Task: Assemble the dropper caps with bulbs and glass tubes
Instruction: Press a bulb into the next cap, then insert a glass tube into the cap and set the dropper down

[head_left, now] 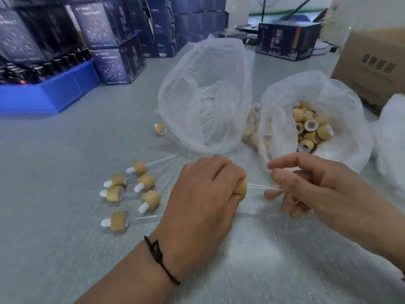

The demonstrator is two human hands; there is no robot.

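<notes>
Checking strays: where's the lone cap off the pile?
Head view, left of centre: the lone cap lies on the table, by the clear bag's left base.

Finished droppers (131,189), 9 o'clock: six. Loose cap (160,129), 11 o'clock: one. Plastic bags: two, tubes bag (206,95) at 12, caps bag (315,119) at 2; contents uncountable. Cardboard box (372,66): one. Blue tray (48,95): one.

Finished droppers (131,189) lie at nine o'clock of the hands; tube bag (203,95) at twelve; cap bag (315,119) at one.
</notes>
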